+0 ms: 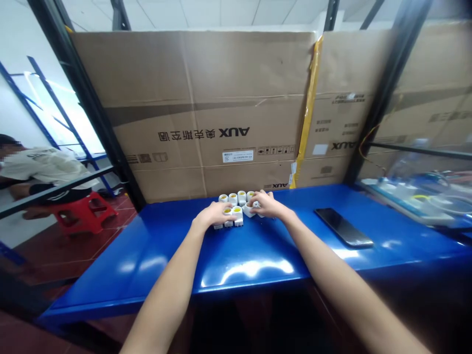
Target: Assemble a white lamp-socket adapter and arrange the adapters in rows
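Observation:
Several small white pieces with rounded, yellow-lined openings, some with short prongs, stand in two rows at the back of the blue table. My left hand (212, 214) wraps round the left end of the front row, its fingers against the pronged pieces (238, 216). At the right, my right hand (270, 204) has its fingers closed on a tilted white piece (249, 210) in the front row. Behind lies the back row, where a white piece (241, 197) stands upright between the two hands. My fingers partly cover the pieces at both ends.
The blue table (243, 255) has a black phone (342, 227) lying to the right. Cardboard (206, 113) walls off the back between dark metal posts. Clutter sits on a side surface (405, 201) at far right. A person (47, 167) sits on a red stool (84, 214) at left.

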A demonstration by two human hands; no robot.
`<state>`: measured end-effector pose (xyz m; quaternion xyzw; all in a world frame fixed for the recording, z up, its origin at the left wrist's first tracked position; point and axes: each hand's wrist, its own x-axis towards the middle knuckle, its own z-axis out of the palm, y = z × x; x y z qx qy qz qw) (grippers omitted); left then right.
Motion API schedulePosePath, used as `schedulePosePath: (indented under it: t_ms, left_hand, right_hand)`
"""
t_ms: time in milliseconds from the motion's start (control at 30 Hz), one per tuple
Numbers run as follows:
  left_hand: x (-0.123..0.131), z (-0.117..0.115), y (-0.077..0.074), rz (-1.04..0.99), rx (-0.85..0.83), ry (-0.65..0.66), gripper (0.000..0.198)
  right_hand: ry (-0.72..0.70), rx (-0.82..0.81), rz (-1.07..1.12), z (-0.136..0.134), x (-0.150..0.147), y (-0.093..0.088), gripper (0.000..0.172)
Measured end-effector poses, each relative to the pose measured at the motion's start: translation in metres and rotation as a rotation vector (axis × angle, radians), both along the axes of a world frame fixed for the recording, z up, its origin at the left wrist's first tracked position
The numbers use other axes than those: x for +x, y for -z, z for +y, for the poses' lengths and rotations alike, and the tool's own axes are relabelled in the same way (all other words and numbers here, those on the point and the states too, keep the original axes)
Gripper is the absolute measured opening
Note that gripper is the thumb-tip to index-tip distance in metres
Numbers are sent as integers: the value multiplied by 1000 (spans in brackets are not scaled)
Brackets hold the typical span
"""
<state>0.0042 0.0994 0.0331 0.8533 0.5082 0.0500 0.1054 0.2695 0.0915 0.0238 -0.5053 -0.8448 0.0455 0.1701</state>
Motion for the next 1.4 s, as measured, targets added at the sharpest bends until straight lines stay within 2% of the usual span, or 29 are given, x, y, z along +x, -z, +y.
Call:
schedulePosePath:
  t_ms: [200, 300, 433, 567, 767, 1133, 1267, 1400]
  left_hand:
    - [-10, 1, -7, -35, -48, -28, 65]
    - [-15, 0, -11, -45, -61, -21, 64]
    - [-21, 1, -14, -51, -68, -16, 66]
    - [-25, 3, -13, -48, -62, -29, 65]
    - [-22, 3, -12, -29, -79, -35, 70]
    - [-9, -3, -13, 31, -46, -27, 66]
    - [-9, -6, -16, 39, -61, -23, 71]
    - [-6, -13, -21, -6, -26, -75, 74]
  right_hand:
    - [32, 17, -7, -6, -3, -2, 18]
    - [65, 67, -41, -7, -7, -2, 27]
    - [51, 29, -86, -6, -2, -5, 17]
    - [-14, -39, -57, -9, 5, -11, 40]
    - [-62, -91, 1, -12, -10, -8, 42]
    - [31, -29, 25, -11, -37, 4, 36]
    - [47, -14, 32, -12, -33, -4, 37]
    - [111, 43, 130, -10, -10, -18, 35]
